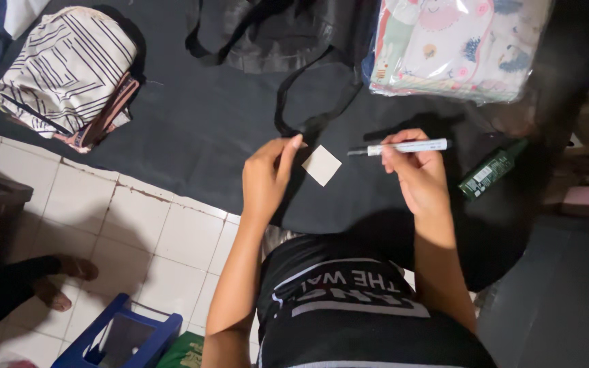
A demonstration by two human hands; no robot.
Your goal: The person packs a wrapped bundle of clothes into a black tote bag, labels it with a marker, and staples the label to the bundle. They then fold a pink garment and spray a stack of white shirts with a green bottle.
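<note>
Holding pose: both my forearms reach forward from my body over the black cloth (192,129) spread on the floor, elbows bent, hands raised side by side.
Right hand: my right hand (417,174) is curled, its fingers (395,151) clamped on one white marker pen (403,147), which lies level with its dark tip pointing toward my left hand.
Left hand: my left hand (265,178) is lifted with its fingers (288,153) drawn together, thumb against fingertips; whether they pinch anything I cannot tell.
Card position: one small pale square card (322,165) lies flat on the black cloth between my two hands, just beside my left fingertips and just below the pen tip, touched by neither.
Strap: one black strap (288,102) loops down from a black bag (274,34) to a point near my left fingertips.
Count, near field: one pen, one card, one green spray bottle (491,170) lying on its side to the right of my right hand.
Count, far field: one striped backpack (66,71) at far left, one clear-wrapped pack of printed fabric (455,44) at far right.
Floor: white tiles (138,225) at left, with one blue plastic crate (121,341).
</note>
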